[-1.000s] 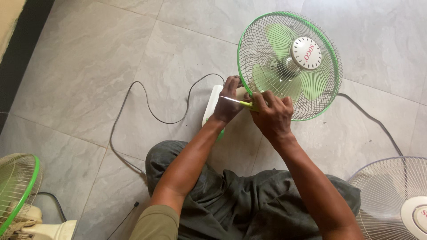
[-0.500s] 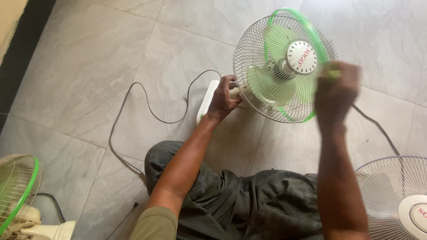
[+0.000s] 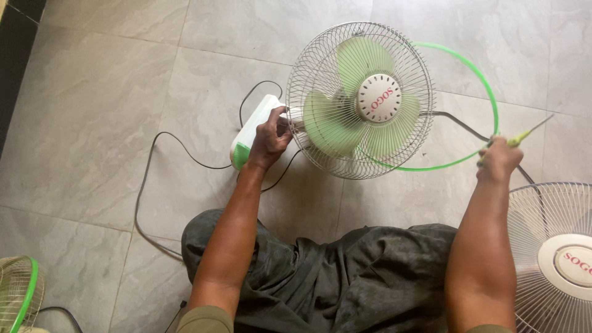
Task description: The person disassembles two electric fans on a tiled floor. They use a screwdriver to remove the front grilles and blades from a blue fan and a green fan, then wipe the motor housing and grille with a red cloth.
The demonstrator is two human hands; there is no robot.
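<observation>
- Since the earlier frames, my right hand (image 3: pixel 498 161) has moved away from the fan head to the right, and the thin green plastic rim ring (image 3: pixel 478 74) has come off the grille and now hangs out at the right side.
- My right hand is closed around a screwdriver with a yellow-green handle (image 3: pixel 523 136); its metal tip points up and to the right. The same hand seems to hold the green ring too, at the ring's right edge, but I cannot tell this for sure.
- The ring still overlaps the lower right part of the round white wire grille (image 3: pixel 308 86) of the table fan.
- My left hand (image 3: pixel 269 139) has stayed at the fan's neck; it grips there, just behind the grille, beside the white fan body with a green end (image 3: pixel 250 131).
- Inside the grille I see pale green blades (image 3: pixel 327 123) and a round white centre cap (image 3: pixel 378 97).
- A black power cord (image 3: pixel 148 179) lies in loops on the grey tiled floor (image 3: pixel 92 92).
- A second fan with white grille (image 3: pixel 542 209) stands near my right arm, and a third fan with green rim (image 3: pixel 21 296) is at the bottom left.
</observation>
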